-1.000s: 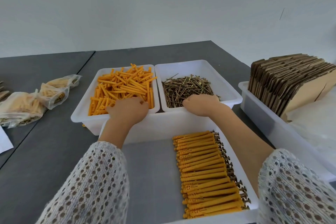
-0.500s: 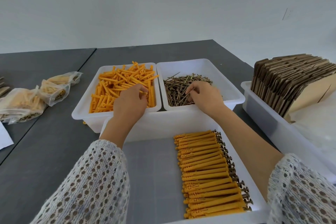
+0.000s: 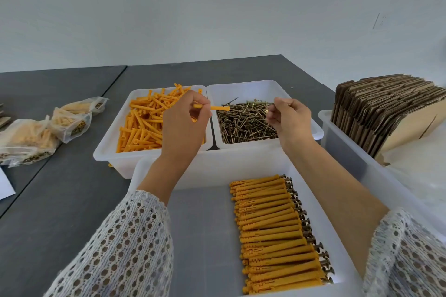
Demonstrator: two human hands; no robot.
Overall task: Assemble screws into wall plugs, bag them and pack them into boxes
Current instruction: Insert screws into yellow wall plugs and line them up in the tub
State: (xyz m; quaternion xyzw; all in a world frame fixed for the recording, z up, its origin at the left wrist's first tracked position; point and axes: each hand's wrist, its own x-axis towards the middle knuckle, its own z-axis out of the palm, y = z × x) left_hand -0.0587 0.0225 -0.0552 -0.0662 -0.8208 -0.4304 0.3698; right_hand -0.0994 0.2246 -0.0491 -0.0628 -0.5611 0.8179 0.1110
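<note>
White near tray [image 3: 207, 236] holds finished plugs [image 3: 277, 229] along its right side, left half bare. Farther, left hand [image 3: 185, 123] pinches an orange plug [image 3: 219, 108]; right hand [image 3: 289, 119] pinches a screw [image 3: 269, 103] above the screw bin [image 3: 243, 89].

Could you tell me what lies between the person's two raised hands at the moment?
In the head view, an orange plug pinched by the left hand points toward the right hand; below the gap is the bin of screws.

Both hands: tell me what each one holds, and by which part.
The left hand pinches an orange wall plug by its left end. The right hand pinches a screw; which part cannot be told.
</note>
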